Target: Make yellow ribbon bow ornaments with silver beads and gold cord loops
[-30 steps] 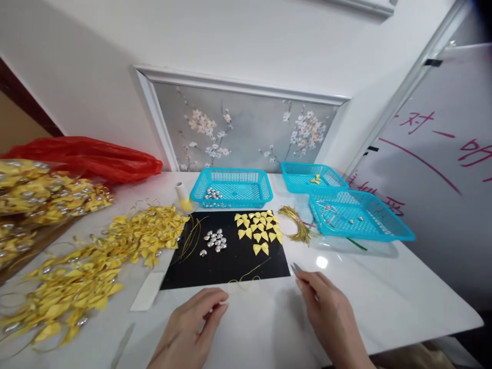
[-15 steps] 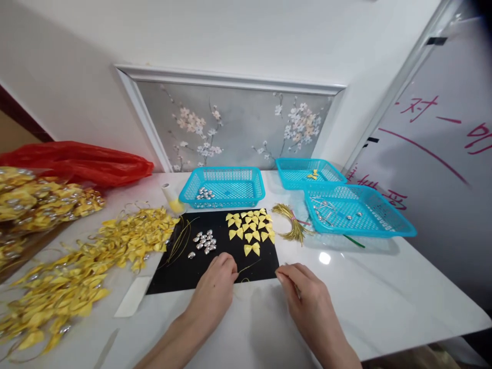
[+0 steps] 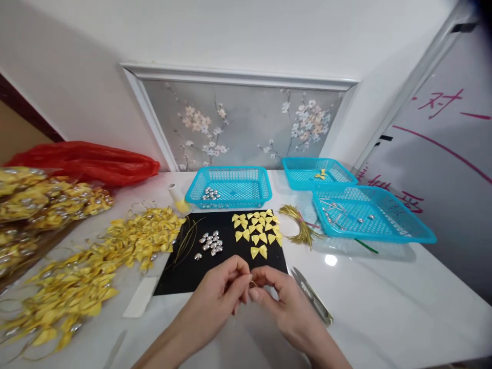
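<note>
My left hand (image 3: 221, 287) is closed in a pinch just above the front edge of the black mat (image 3: 172, 279). Fingertips of my right hand (image 3: 282, 300) meet it, also pinched. Between them shows a short bit of thin gold cord (image 3: 252, 282); most of it is hidden by the fingers. Beyond the hands, yellow bows (image 3: 259, 251) lie in rows on the mat, with a cluster of silver beads (image 3: 211, 242) to their left. Loose gold cords (image 3: 187, 243) rest at the mat's left side. Metal snips (image 3: 313, 296) lie right of my right hand.
Blue baskets (image 3: 230, 202) (image 3: 376, 237) (image 3: 319, 184) stand along the back and right. A gold cord bundle (image 3: 302, 228) lies beside the mat. Finished-looking yellow bow strands (image 3: 92, 271) cover the left, near a red bag (image 3: 88, 159), a thread spool (image 3: 179, 199) and a white strip (image 3: 140, 297).
My right hand has moved left to meet my left hand at the cord. Snips now show where the right hand was. The view has shifted slightly.
</note>
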Demonstrator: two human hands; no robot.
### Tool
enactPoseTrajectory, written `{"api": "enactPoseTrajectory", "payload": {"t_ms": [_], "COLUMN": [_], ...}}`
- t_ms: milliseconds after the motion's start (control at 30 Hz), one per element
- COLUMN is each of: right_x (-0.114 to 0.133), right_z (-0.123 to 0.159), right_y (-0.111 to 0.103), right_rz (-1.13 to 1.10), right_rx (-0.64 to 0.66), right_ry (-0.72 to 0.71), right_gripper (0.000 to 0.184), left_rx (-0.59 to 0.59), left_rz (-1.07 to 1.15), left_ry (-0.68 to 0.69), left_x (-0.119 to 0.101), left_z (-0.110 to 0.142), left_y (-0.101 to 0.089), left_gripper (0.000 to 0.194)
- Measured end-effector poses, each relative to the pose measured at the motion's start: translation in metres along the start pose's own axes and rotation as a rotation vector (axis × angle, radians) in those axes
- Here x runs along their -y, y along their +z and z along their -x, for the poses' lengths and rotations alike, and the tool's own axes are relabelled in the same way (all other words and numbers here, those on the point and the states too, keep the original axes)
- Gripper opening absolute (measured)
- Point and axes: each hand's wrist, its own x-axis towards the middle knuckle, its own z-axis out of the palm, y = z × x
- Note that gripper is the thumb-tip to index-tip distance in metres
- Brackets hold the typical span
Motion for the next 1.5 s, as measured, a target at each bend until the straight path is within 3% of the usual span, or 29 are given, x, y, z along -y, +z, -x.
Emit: {"api": "enactPoseTrajectory", "payload": {"t_ms": [100,200,333,467,533,567,667,733,867,967,1100,1200,1400,1500], "right_x": [0.000,-0.001,-0.005,-0.012,-0.017,-0.020,-0.031,-0.037,-0.030,-0.011,0.012,0.023,0.034,0.032], "right_z": [-0.001,-0.001,-0.002,0.006,0.014,0.019,0.033,0.040,0.042,0.038,0.032,0.028,0.020,0.022], "right_y": [0.004,0.000,-0.022,-0.047,-0.054,-0.056,-0.059,-0.057,-0.043,-0.030,-0.022,-0.016,0.013,0.018], "right_rz": [0.056,0.093,0.167,0.278,0.317,0.331,0.407,0.473,0.515,0.488,0.474,0.448,0.333,0.264], "right_rx": [-0.074,-0.233,-0.495,-0.706,-0.762,-0.775,-0.710,-0.584,-0.442,-0.420,-0.331,-0.268,-0.184,-0.169], "right_ry": [0.012,0.024,0.053,0.096,0.125,0.135,0.150,0.141,0.053,0.010,-0.062,-0.113,-0.022,0.016], "right_gripper": [0.019,0.024,0.031,0.033,0.033,0.034,0.034,0.033,0.031,0.029,0.025,0.022,0.031,0.031], "left_rx": [0.000,0.049,0.089,-0.023,-0.106,-0.170,-0.478,-0.628,-0.743,-0.768,-0.718,-0.699,-0.695,-0.682], "left_rz": [0.135,0.242,0.354,0.525,0.398,0.203,-0.601,-0.771,-0.938,-1.139,-1.362,-1.366,-1.338,-1.296], "left_ry": [-0.066,-0.142,-0.215,-0.245,-0.203,-0.160,-0.008,0.008,0.000,-0.005,0.012,0.016,-0.010,-0.021], "left_x": [0.003,0.013,0.027,0.032,0.037,0.041,0.065,0.085,0.116,0.128,0.136,0.137,0.135,0.133], "left_z": [0.008,0.021,0.047,0.071,0.080,0.083,0.093,0.099,0.108,0.112,0.111,0.109,0.108,0.109], "left_y": [-0.008,-0.015,-0.026,-0.039,-0.047,-0.052,-0.069,-0.079,-0.083,-0.077,-0.071,-0.071,-0.073,-0.073], "left_gripper": [0.022,0.024,0.032,0.038,0.038,0.037,0.033,0.035,0.041,0.043,0.049,0.052,0.051,0.050]}}
